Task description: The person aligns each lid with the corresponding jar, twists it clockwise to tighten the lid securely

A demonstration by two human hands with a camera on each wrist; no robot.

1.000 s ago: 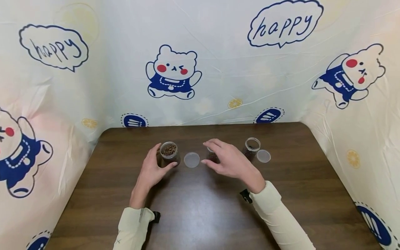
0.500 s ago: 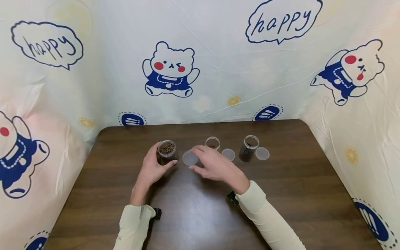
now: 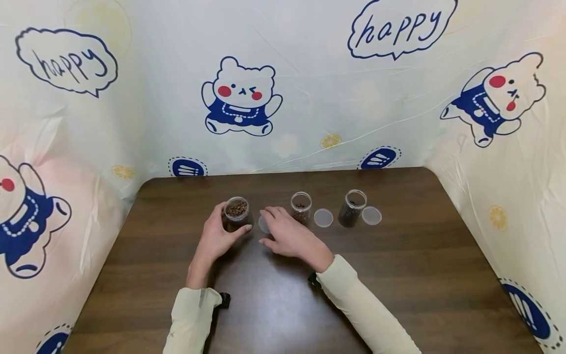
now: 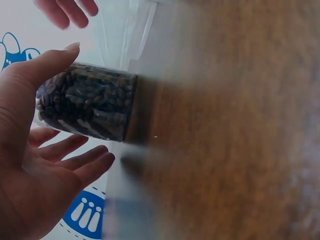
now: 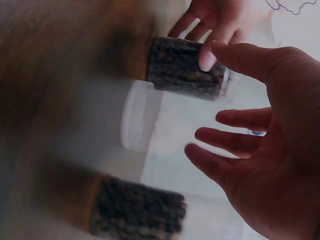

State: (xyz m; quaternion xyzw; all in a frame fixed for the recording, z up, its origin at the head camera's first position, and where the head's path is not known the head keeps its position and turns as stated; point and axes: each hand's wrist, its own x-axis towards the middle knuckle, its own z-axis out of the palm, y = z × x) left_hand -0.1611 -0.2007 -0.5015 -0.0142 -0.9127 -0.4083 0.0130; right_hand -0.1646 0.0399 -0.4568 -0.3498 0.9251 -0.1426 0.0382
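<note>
A clear jar full of coffee beans (image 3: 237,210) stands upright at the left of the row, its top uncovered. My left hand (image 3: 217,236) holds it from the left, thumb on the near side and fingers round the far side, as the left wrist view shows with the bean-filled jar (image 4: 87,102). Over the round translucent lid (image 3: 264,224) beside that jar hovers my right hand (image 3: 289,235), covering part of it. In the right wrist view its fingers (image 5: 235,140) are spread apart, with the lid (image 5: 137,117) beyond them and nothing between.
A partly filled jar of beans (image 3: 301,206) stands behind my right hand, a lid (image 3: 323,218) to its right. Farther right are a jar with dark contents (image 3: 351,209) and another lid (image 3: 371,215). A printed curtain (image 3: 309,98) borders the brown table (image 3: 274,314).
My right hand has moved left from the middle jar to the lid beside the left jar, uncovering the middle jar and its lid. The left hand stays at its jar.
</note>
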